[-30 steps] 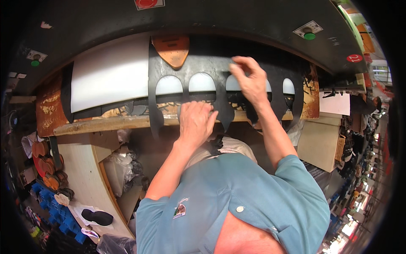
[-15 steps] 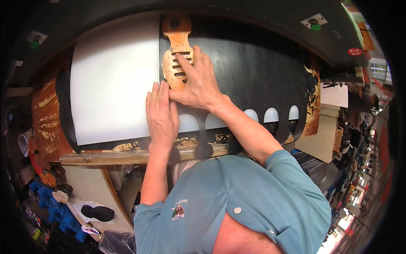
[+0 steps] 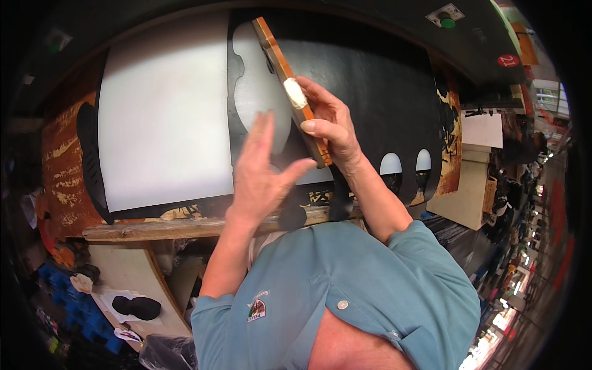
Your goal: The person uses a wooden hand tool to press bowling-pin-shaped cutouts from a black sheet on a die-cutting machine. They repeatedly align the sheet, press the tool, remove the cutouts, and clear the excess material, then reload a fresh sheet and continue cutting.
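Over the black sheet (image 3: 376, 98), the right hand (image 3: 336, 126) has closed its thumb and fingers around a sole-shaped cutting die (image 3: 279, 58). The die is turned up on edge, its narrow orange-brown side showing, with a pale patch on that side just above the thumb. The grip takes the die along its lower half, from the right; the longer upper part reaches beyond the fingers toward the upper left, and the lower end passes below the thumb.

To the left of the die, on the black sheet, is a pale sole-shaped patch (image 3: 253, 86). The left hand (image 3: 256, 179) is blurred, its fingers spread and nothing in its grasp, over the patch's lower end. Its thumb points at the die's lower end; whether they touch, I cannot tell. A white sheet (image 3: 163, 123) lies farther left, above the wooden bar (image 3: 154, 230) along the near edge.
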Demonstrator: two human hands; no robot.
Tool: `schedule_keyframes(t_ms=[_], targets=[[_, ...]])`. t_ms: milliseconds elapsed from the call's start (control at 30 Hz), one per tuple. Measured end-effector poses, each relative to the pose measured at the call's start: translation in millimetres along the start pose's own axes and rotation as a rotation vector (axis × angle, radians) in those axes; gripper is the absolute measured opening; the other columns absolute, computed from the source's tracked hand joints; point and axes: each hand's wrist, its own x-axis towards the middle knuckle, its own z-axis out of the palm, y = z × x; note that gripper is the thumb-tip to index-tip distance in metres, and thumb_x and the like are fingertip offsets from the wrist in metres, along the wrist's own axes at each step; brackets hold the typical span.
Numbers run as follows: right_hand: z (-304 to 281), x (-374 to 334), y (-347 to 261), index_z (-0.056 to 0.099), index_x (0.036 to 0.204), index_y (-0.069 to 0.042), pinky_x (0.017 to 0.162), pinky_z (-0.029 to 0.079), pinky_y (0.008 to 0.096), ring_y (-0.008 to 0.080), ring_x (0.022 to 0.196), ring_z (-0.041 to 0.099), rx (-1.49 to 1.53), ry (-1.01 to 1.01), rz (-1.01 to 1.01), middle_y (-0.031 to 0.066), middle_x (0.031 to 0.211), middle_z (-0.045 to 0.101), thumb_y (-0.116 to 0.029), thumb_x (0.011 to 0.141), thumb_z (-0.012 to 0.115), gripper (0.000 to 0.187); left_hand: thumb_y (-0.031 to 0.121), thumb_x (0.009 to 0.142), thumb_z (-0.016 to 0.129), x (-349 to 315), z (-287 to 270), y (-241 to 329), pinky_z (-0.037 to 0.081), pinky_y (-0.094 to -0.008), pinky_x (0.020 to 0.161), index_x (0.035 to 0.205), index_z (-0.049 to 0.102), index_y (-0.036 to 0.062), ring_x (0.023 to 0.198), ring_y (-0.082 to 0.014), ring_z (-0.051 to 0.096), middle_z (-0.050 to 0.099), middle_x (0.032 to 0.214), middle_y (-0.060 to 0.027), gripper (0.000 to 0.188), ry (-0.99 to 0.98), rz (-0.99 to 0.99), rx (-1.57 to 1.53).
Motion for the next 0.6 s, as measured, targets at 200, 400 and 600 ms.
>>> schedule_keyframes(t_ms=[200, 400, 600], targets=[[-3.6, -2.7, 9.5, 0.042, 0.159, 0.012, 0.118, 0.041, 0.0375, 0.0266, 0.137, 0.056, 0.073, -0.017, -0.034, 0.0195, 0.148, 0.057, -0.023, 0.078, 0.079, 0.096, 0.013, 0.099, 0.078, -2.8, 17.5, -6.4, 0.051, -0.0391, 0.114, 0.156, 0.053, -0.0034, 0.140, -0.0314, 0.063, 0.064, 0.150, -0.0250, 0.064, -0.138, -0.196, -0.417], [-13.4, -1.1, 12.4, 0.048, 0.159, 0.007, 0.114, 0.042, 0.0338, 0.0232, 0.133, 0.056, 0.138, -0.011, -0.035, 0.0164, 0.145, 0.060, -0.028, 0.079, 0.076, 0.092, 0.018, 0.112, 0.063, -25.0, -25.4, -58.0, 0.058, -0.0265, 0.085, 0.134, 0.069, -0.0080, 0.096, -0.0114, 0.069, 0.074, 0.106, -0.0051, 0.034, 0.393, -0.467, -0.632], [-31.2, -8.2, 1.1, 0.047, 0.160, 0.007, 0.113, 0.046, 0.0334, 0.0240, 0.129, 0.062, 0.147, -0.033, -0.049, 0.0193, 0.145, 0.062, -0.031, 0.078, 0.075, 0.094, 0.015, 0.114, 0.058, -47.3, -116.1, -85.1, 0.058, -0.0350, 0.101, 0.141, 0.064, -0.0069, 0.111, -0.0169, 0.069, 0.073, 0.128, -0.0112, 0.036, 0.513, -0.565, -0.415]])
